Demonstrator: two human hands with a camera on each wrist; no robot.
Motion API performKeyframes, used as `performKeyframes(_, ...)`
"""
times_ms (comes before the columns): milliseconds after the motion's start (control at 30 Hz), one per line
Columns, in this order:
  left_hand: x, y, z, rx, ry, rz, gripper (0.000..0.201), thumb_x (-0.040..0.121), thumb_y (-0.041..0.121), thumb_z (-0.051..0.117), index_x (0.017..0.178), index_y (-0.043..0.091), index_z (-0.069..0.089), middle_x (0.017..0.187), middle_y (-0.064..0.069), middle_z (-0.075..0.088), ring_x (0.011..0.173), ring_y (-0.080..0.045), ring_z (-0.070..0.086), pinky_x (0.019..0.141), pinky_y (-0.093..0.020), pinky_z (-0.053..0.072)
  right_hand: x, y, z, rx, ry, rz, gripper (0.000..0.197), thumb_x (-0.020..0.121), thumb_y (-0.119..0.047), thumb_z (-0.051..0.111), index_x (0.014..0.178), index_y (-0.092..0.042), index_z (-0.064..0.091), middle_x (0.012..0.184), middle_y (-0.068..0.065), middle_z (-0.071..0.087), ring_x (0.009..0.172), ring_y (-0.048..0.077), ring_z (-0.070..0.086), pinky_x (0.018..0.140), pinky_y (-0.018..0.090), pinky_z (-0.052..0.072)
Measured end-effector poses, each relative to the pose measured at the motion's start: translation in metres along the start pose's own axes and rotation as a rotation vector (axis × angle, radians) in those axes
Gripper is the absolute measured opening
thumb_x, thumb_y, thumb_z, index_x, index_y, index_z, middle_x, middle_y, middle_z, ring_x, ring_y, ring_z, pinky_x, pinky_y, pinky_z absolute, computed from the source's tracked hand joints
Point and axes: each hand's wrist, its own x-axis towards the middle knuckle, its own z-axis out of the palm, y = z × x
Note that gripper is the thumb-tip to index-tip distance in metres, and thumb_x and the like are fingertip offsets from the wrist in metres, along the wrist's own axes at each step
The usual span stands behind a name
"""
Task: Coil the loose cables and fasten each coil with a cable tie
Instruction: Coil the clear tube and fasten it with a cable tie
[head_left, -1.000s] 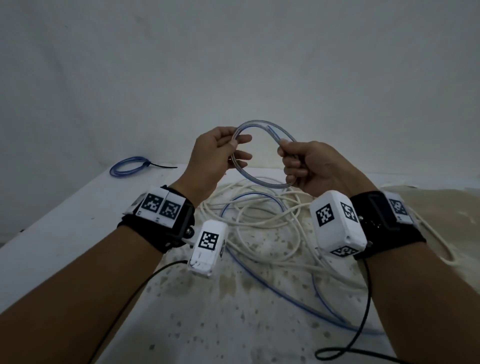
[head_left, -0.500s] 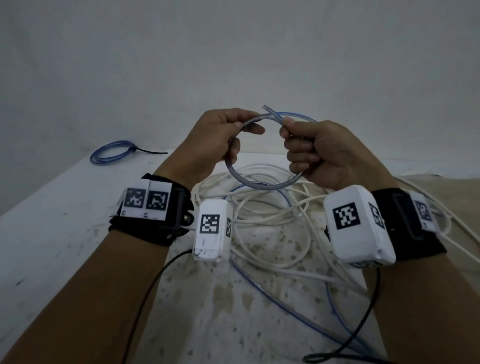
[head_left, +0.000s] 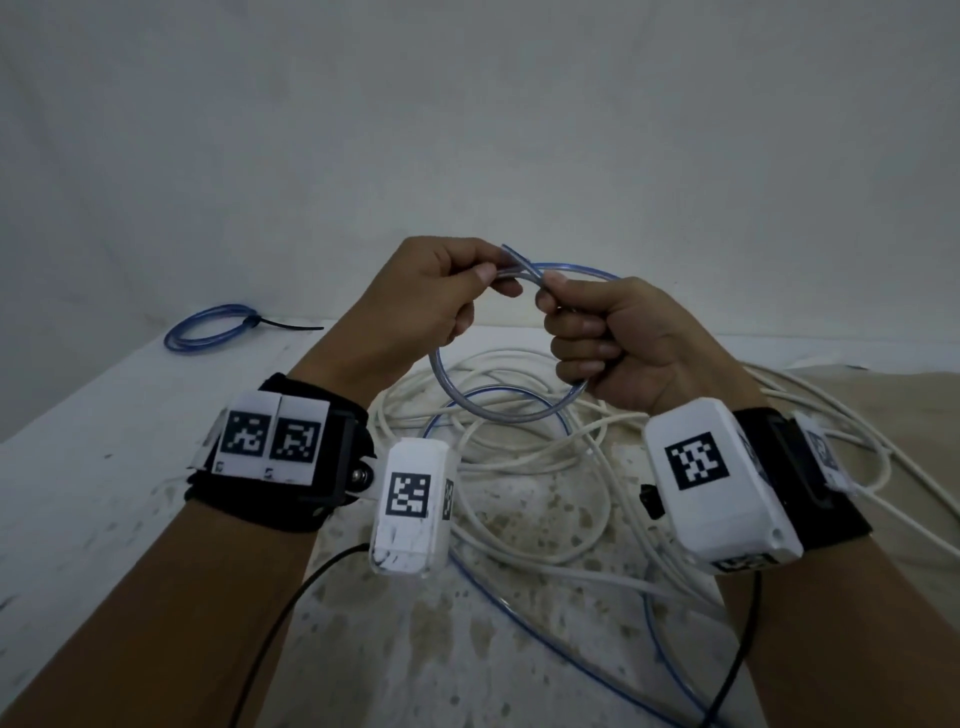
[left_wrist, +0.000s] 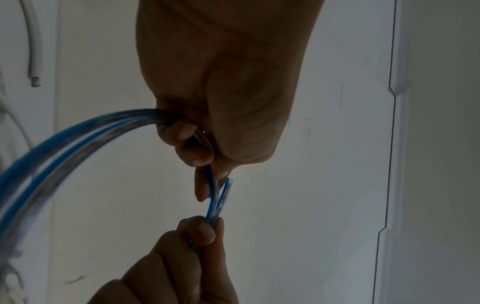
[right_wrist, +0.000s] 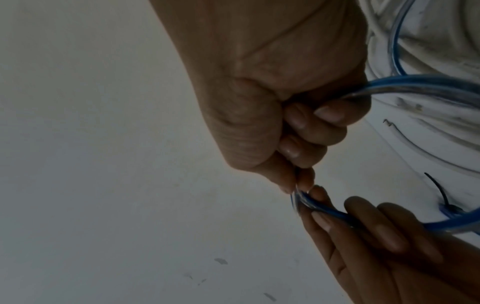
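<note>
Blue cable (head_left: 511, 410) loop hangs between hands; left hand (head_left: 431, 301) and right hand (head_left: 618, 343) both clamp it, cut end (head_left: 511, 253) between thumbs, nearer left.

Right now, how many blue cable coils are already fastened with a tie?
1: the tied blue coil lies at the table's far left. The loop in both hands has no tie showing; the white cable tangle could hide others.
</note>
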Motion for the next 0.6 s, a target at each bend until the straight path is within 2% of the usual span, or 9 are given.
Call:
performKeyframes(100,-0.001,0.004,0.001,0.003,-0.038,-0.008,0.023,0.101,0.020,0.052,0.100,0.014,0.074,0.076,0.005,0.069,0.044,-0.006,0.034,0.043,-0.016,0.028,-0.003,0.003,-0.001,-0.008,0.000,0.013,0.020,0.084,-0.030,0.061,0.075,-0.014,0.055,0.048,-0.009,0.023,0.037,0.004,0.015,0.040,0.019,0.014)
performKeyframes(200,0.000,0.004,0.009,0.098,0.072,0.030,0.032,0.094,0.039,0.061,0.081,0.013,0.075,0.050,0.013,0.051,0.042,-0.003,0.033,0.044,-0.012,0.028,-0.004,0.004,0.000,-0.060,-0.009,-0.008,0.021,0.085,-0.030,0.062,0.075,-0.013,0.055,0.048,-0.009,0.024,0.038,0.004,0.015,0.040,0.019,0.015)
performKeyframes(300,0.001,0.000,0.014,0.100,0.172,0.049,0.043,0.090,0.040,0.066,0.078,-0.001,0.072,0.053,0.002,0.045,0.042,-0.004,0.031,0.046,-0.012,0.028,-0.002,0.006,0.007,-0.140,0.013,-0.030,0.023,0.092,-0.029,0.059,0.077,-0.012,0.057,0.049,-0.007,0.028,0.039,0.005,0.020,0.042,0.019,0.022)
performKeyframes(367,0.002,-0.002,0.014,0.063,0.223,0.012,0.045,0.091,0.038,0.067,0.065,0.001,0.067,0.050,0.004,0.042,0.042,-0.005,0.030,0.047,-0.015,0.029,-0.001,0.006,0.012,-0.219,0.055,-0.056,0.030,0.097,-0.036,0.056,0.082,-0.010,0.064,0.054,-0.004,0.044,0.045,0.008,0.036,0.050,0.022,0.037)
performKeyframes(433,0.004,-0.005,0.010,0.036,0.294,-0.044,0.046,0.090,0.038,0.068,0.052,0.014,0.058,0.042,0.012,0.038,0.041,-0.004,0.032,0.046,-0.014,0.030,-0.004,0.001,0.014,-0.341,0.076,-0.044,0.045,0.096,-0.048,0.053,0.094,-0.006,0.070,0.073,0.004,0.069,0.063,0.016,0.062,0.073,0.032,0.052)
performKeyframes(467,0.005,-0.007,0.006,0.044,0.325,-0.051,0.047,0.090,0.038,0.069,0.050,0.016,0.056,0.041,0.013,0.038,0.042,-0.004,0.032,0.046,-0.013,0.031,-0.008,-0.004,0.014,-0.445,0.090,-0.025,0.053,0.095,-0.053,0.051,0.099,-0.004,0.070,0.085,0.008,0.075,0.075,0.020,0.070,0.082,0.035,0.053)
performKeyframes(500,0.006,-0.007,0.003,0.059,0.343,-0.041,0.047,0.089,0.038,0.070,0.051,0.015,0.056,0.043,0.011,0.038,0.044,-0.006,0.033,0.047,-0.014,0.032,-0.012,-0.010,0.014,-0.572,0.117,-0.020,0.055,0.094,-0.055,0.050,0.101,-0.004,0.071,0.089,0.009,0.076,0.083,0.021,0.073,0.085,0.036,0.054)
performKeyframes(567,0.006,-0.006,-0.003,0.079,0.338,0.016,0.047,0.089,0.036,0.070,0.053,0.009,0.056,0.049,0.001,0.042,0.049,-0.010,0.034,0.052,-0.018,0.034,-0.019,-0.022,0.012,-0.751,0.246,-0.142,0.045,0.095,-0.047,0.056,0.092,-0.005,0.072,0.082,0.009,0.076,0.075,0.018,0.073,0.074,0.032,0.058)
performKeyframes(600,0.006,-0.005,-0.004,0.093,0.322,0.047,0.049,0.089,0.035,0.070,0.054,0.005,0.056,0.050,-0.003,0.043,0.049,-0.011,0.035,0.054,-0.020,0.034,-0.020,-0.027,0.009,-0.786,0.360,-0.285,0.037,0.095,-0.040,0.060,0.085,-0.006,0.073,0.075,0.007,0.075,0.066,0.014,0.070,0.067,0.031,0.058)
